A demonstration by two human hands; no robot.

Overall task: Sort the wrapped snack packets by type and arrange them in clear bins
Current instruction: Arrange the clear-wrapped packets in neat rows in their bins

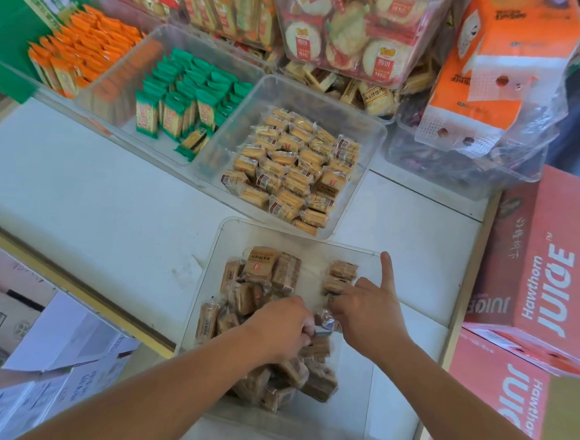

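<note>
Fingers (304,325) of the left hand (281,325) curl round one of the brown packets (278,270) heaped in the near clear bin (209,269). The right hand (366,311) reaches in beside it, one finger straight; whether the rest pinch anything cannot be told. The white counter (78,187) holds that bin close, likely for easy reach. Behind, separate bins keep kinds apart: yellow packets (285,164), then green packets (187,92).

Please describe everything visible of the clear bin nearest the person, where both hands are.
The clear bin is a transparent, plastic-looking rectangular tub with rounded corners, open on top. It sits on the white shelf, partly filled with loosely heaped brown packets; some of its floor is bare. The left hand and right hand reach inside, gripping packets.
</note>
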